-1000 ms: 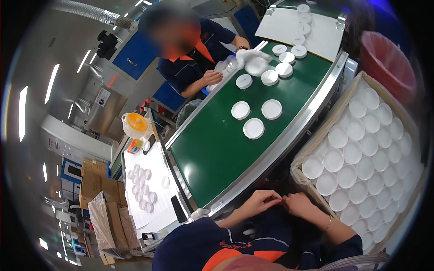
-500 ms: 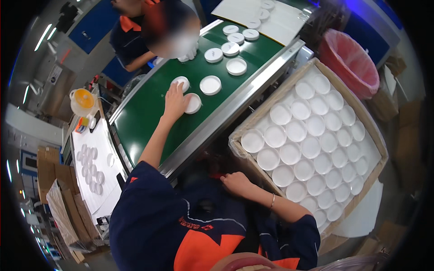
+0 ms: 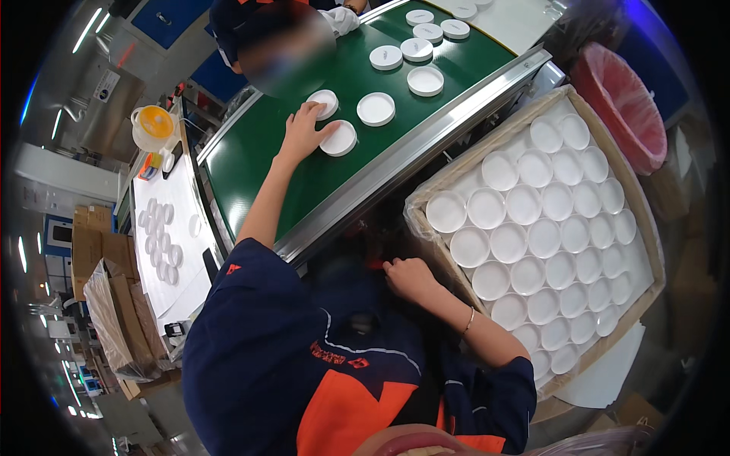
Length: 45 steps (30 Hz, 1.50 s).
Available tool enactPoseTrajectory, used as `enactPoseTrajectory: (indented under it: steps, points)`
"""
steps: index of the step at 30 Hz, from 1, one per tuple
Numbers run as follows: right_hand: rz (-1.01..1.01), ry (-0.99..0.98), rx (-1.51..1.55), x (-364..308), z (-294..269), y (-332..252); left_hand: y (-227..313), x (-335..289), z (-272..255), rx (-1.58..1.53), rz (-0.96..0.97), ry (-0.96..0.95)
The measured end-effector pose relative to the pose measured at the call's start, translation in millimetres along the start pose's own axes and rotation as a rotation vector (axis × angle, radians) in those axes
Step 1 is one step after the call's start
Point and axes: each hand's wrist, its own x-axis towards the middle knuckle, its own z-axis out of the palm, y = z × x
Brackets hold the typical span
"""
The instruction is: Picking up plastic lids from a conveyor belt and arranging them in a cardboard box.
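My left hand reaches over the green conveyor belt, fingers spread. Its fingertips touch the edge of one shallow white round lid, while the thumb rests on a nearer lid. A third lid lies just right of these, hollow side up, and another sits farther along. Low in front of my body is my right hand, fingers curled, beside the box and close to a small red thing in shadow. Whatever those fingers hold is hidden.
At the right stands a lined cardboard box holding rows of white lids. Behind it is a pink bin. Several lids with printed tops lie at the belt's far end. A co-worker's gloved hand is across the belt. White-topped table at left carries more lids.
The whole view has shifted, so the belt and box appear farther right. My left hand stays at the same two lids, the nearer one slightly farther from the third lid. My right hand remains low.
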Motion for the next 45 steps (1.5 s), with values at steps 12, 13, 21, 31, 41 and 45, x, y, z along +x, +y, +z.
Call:
enactPoseTrajectory:
  steps: [12,13,21,31,41,45]
  points:
    - [0.035,-0.007,0.007,2.5,-0.6,-0.8,-13.5,39.5,-14.5,0.022,0.095,0.071]
    - [0.039,-0.004,0.002,2.5,-0.8,-0.7,-12.5,42.1,-12.1,0.077,0.100,0.077]
    - [0.033,-0.061,0.011,0.0,-8.6,-3.3,-21.8,45.9,-5.1,0.255,0.173,0.044]
    - [0.018,-0.058,-0.016,-5.3,-8.7,-6.1,-41.6,12.4,-30.1,-0.239,-0.026,0.140]
    - [0.035,-0.064,-0.022,-2.6,-8.6,-4.2,-14.6,32.4,-21.7,0.260,0.082,0.005]
    - [0.000,-0.069,0.014,-1.2,-15.0,-7.4,-22.4,36.0,-20.3,0.445,0.271,-0.008]
